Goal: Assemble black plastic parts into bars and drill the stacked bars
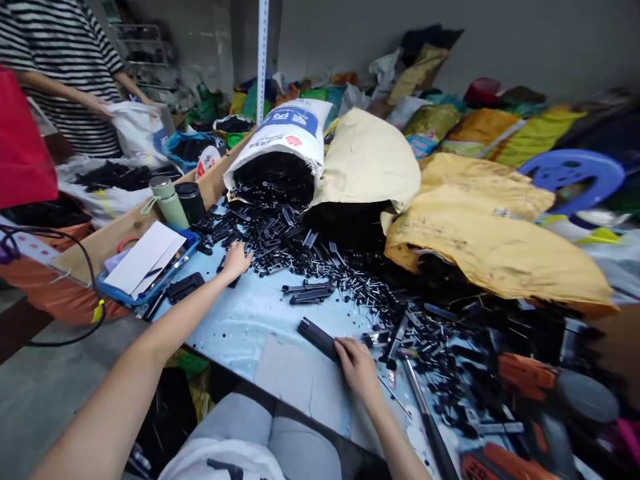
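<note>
My right hand (356, 367) is closed on the near end of a long black plastic part (317, 337), which lies slantwise over the table's near side. Farther off to the left, my left hand (237, 261) is at the edge of a heap of small black plastic parts (273, 233). Its fingers are bent, and what they hold is hidden. Dark plastic shows beside and under that wrist. Between the hands lie a few narrow black parts (307, 292). Loose screws (363, 287) are strewn along the heap's near edge.
A white sack (285, 127) and yellowish sacks (370, 153) open toward me. At right lie a hammer (430, 420) and an orange power drill (525, 377). A blue tray (193, 243), green bottle (169, 203) and wooden edge board (130, 223) stand left. Another person (60, 73) handles a sack.
</note>
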{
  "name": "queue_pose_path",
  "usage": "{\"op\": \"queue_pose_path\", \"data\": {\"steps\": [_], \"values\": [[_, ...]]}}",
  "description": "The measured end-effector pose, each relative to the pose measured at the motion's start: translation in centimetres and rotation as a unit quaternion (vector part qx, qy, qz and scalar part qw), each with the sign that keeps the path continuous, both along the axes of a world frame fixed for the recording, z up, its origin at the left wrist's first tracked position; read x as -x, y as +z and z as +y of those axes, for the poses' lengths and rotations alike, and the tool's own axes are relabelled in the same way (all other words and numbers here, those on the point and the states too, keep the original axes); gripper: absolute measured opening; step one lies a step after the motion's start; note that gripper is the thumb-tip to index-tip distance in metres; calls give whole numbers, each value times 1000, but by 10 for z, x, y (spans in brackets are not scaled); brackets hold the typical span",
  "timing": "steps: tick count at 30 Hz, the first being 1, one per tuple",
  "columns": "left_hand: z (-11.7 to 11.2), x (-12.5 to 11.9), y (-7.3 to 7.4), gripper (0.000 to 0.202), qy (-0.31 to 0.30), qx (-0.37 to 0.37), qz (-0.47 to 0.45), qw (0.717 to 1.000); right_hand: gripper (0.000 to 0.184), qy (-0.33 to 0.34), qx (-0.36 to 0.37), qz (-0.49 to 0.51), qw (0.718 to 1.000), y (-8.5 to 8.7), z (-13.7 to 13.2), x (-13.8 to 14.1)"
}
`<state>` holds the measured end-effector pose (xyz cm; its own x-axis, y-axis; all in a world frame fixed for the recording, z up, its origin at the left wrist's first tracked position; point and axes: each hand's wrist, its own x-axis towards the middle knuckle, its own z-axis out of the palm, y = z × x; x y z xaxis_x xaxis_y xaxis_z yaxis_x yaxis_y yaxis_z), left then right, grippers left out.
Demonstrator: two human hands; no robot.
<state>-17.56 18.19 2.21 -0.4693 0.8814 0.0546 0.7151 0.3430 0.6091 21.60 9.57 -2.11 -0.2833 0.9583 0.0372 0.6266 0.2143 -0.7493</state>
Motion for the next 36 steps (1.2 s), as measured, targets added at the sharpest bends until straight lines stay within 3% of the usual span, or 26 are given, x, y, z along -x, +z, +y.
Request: {"op": "queue_pose_path", "data": {"steps": [4,7,9,11,13,16,18,21,24,26,30,34,36], "values": [[55,7,3,37,34,-7,57,998,49,70,-133,-127,980,0,0,16],[81,12,3,29,58,-5,79,995,45,122,-138,-155,970,4,10,35],[80,15,3,27,64,-3,95,993,41,116,-107,-115,981,8,19,43],[66,14,4,27,59,-37,112,991,41,71,-38,-12,997,13,27,48],[40,7,6,29,37,-145,104,983,45,19,82,137,987,18,31,53],[-12,-21,9,35,-54,-294,-1,954,49,-20,267,341,901,27,30,65],[-49,-49,12,40,-144,-267,-87,949,48,-14,322,419,849,33,24,76],[-95,-94,18,38,-240,-152,-136,949,47,8,328,462,824,41,8,88],[-126,-128,21,27,-271,-87,-115,952,54,4,314,452,835,43,-11,90],[-139,-144,19,34,-303,-71,-132,941,58,-6,301,447,842,42,-23,87],[-158,-160,12,39,-299,-108,-159,935,61,17,243,412,878,41,-39,72],[-175,-170,13,37,-302,-139,-113,936,55,110,103,283,947,47,-42,50],[-181,-177,13,36,-289,-159,-96,939,51,132,11,229,964,49,-44,45]]}}
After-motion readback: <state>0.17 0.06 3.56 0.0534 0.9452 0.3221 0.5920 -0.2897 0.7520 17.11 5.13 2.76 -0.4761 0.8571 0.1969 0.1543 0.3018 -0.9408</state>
